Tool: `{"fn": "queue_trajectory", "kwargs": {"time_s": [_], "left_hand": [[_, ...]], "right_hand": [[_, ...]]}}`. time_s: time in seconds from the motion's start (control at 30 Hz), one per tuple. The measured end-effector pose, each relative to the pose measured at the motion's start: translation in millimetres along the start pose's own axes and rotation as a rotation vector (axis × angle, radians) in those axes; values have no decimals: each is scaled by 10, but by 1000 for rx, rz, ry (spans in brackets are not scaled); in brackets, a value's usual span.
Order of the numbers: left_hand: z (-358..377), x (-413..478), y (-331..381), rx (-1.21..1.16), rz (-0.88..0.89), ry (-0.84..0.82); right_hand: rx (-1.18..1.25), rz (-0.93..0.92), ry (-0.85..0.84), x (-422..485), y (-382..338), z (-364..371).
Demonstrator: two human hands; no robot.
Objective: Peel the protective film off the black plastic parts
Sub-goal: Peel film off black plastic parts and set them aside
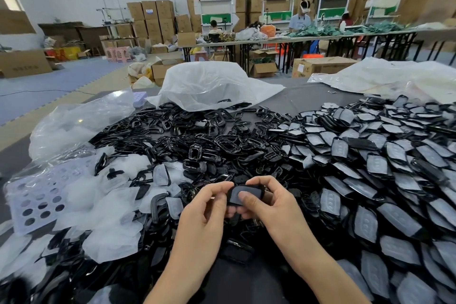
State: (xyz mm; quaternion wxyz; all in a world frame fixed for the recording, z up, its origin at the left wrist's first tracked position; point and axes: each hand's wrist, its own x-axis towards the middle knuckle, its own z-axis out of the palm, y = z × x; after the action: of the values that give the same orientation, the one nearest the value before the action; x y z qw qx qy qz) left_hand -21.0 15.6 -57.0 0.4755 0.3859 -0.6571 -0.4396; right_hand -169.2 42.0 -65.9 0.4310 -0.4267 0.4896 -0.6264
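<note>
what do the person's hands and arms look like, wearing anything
Both are bare: the left hand and right hand have no gloves, rings or tape, and the left forearm and right forearm show no sleeve, watch or band down to the frame edge.

No words or numbers can be read with certainty. The brown cardboard box at the far left carries a line of dark print, the stacked box far behind has a small blue label, and the box beyond the table has a white label; all are too blurred.
</note>
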Motion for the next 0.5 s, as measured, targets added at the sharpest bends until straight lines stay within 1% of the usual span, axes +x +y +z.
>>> {"fn": "queue_trajectory", "kwargs": {"time_s": [0.23, 0.33, 0.5], "left_hand": [[-12, -12, 42, -79, -24, -49], [-1, -5, 49, -44, -18, -64], [-15, 16, 0, 11, -12, -17]], "right_hand": [[15, -7, -67, 14, -13, -10], [15, -41, -75, 10, -10, -10], [62, 4, -67, 13, 12, 23]]}}
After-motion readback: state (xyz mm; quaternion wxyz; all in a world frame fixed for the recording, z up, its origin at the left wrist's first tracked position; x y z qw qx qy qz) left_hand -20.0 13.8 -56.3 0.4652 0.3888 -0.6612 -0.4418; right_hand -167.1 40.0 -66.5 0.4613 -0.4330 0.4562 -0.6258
